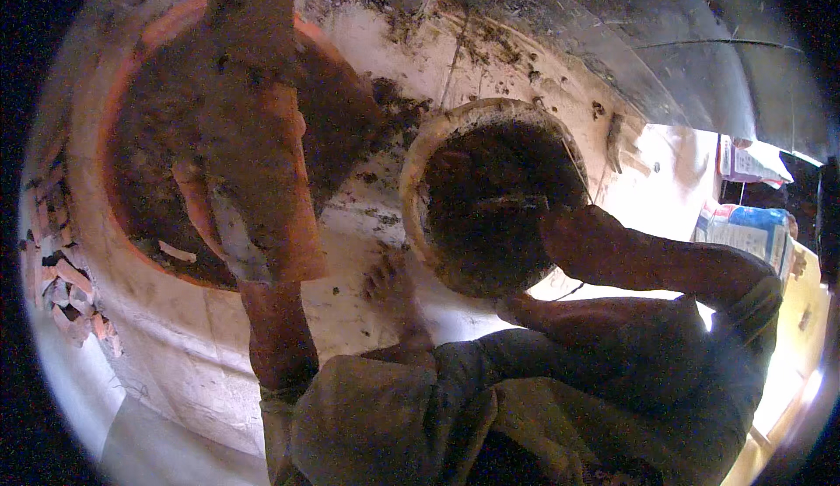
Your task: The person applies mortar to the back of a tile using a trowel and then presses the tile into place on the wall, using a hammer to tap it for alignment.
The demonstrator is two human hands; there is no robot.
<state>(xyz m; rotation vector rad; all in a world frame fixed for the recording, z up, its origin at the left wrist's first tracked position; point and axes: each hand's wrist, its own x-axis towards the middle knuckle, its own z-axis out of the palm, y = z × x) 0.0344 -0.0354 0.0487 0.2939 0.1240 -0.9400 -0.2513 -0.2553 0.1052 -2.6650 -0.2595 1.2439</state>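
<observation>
Holding, item one: a flat orange terracotta shard [284, 188], upright and long, gripped in my left hand [229, 215] over the large terracotta pot [87, 162] on the left; my fingers [191, 190] are curled around its near-left edge, thumb side hidden behind the piece, all caked in dark soil. Item two: the large pot itself, wide-rimmed, part filled with dark soil, a small pale fragment [177, 251] lying inside near its near wall. Item three: the smaller round pot [418, 180], right of centre, pale-rimmed and filled with dark soil; my right hand [573, 232] rests at its right rim, reaching in, but whether those fingers are spread or closed I cannot tell, as they merge with the soil in shadow. Item four: the pale, soil-scattered floor [367, 215] between the pots; my bare foot [394, 289] planted near. Item five: broken brick pieces [66, 285] at far left; printed bags [748, 228] at right. Step in hand, as I judge it: placing the shard inside the large pot as filling. Next move calls for lowering it flat onto the soil without letting it slip from muddy fingers.
</observation>
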